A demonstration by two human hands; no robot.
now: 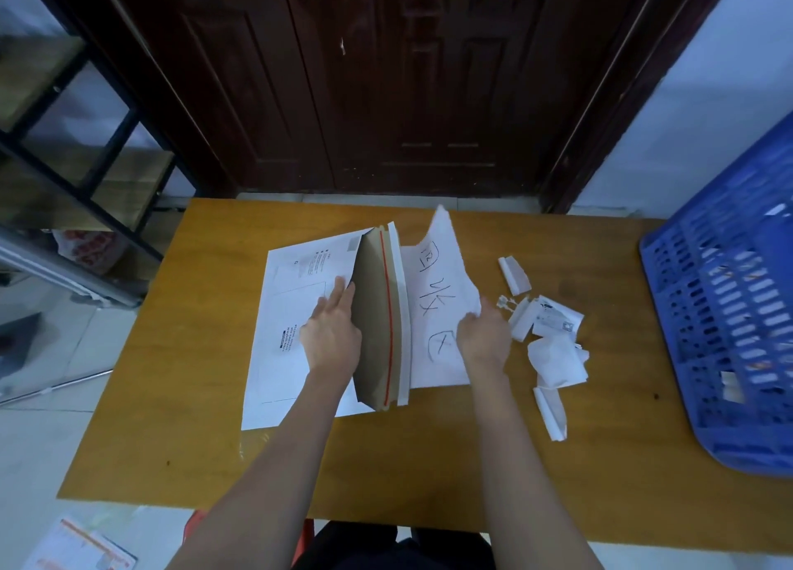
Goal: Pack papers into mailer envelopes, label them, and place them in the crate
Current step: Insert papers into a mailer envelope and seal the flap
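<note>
While both forearms reach forward over the yellow worktop (180, 355), the hands work on one item between them.

Left hand (330, 333): fingers straight and together, pointing away from the body, the fingertips (341, 288) slid under the raised flap of the mailer envelope (296, 312). Palm faces down and slightly right; nothing is gripped, and the hand lies flat against the envelope's white printed face.

Mailer envelope: lies flat under and to the left of the left hand, mouth turned toward the right hand. Its flap (379, 316) stands lifted, brown inside, with a red strip and a white liner running along its length.

Right hand (482, 333): fingers curled, pinching the right edge of the paper (437, 312) near its middle. Wrist straight, forearm angled inward.

Paper: white sheet with hand-drawn marks, between the two hands, its left edge at the envelope's mouth behind the flap; whether it is already inside cannot be told. Its far corner curls upward.

Paper scraps (549, 342): a scatter of torn white strips and crumpled bits just right of the right hand, on the worktop.

Crate (729, 312): blue, slotted, tilted, well to the right of the right hand, at the worktop's edge.

Printed sheet (81, 546): on the floor, left of and below the left elbow.
</note>
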